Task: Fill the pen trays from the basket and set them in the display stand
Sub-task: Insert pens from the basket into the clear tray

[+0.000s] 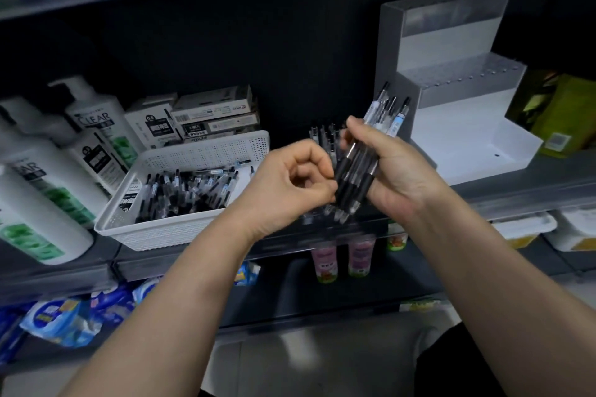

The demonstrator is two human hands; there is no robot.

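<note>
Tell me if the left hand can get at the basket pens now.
Probably yes: the pens lie in the open-topped basket just left of the left hand, nothing between. Its fingertips seem busy pinching at the bundle the right hand holds, so it must let go first.

One white basket (200, 151), loose pens (190, 190) inside beyond counting. One stepped display stand (458, 106), three tiers. One bundle of pens (354, 171) in the right hand (400, 171), about six, blurred. At least four white pump bottles (93, 113). Four or so pen boxes (211, 101). Three small bottles (359, 256) lower down. Several blue packets (61, 316), number unclear.
</note>
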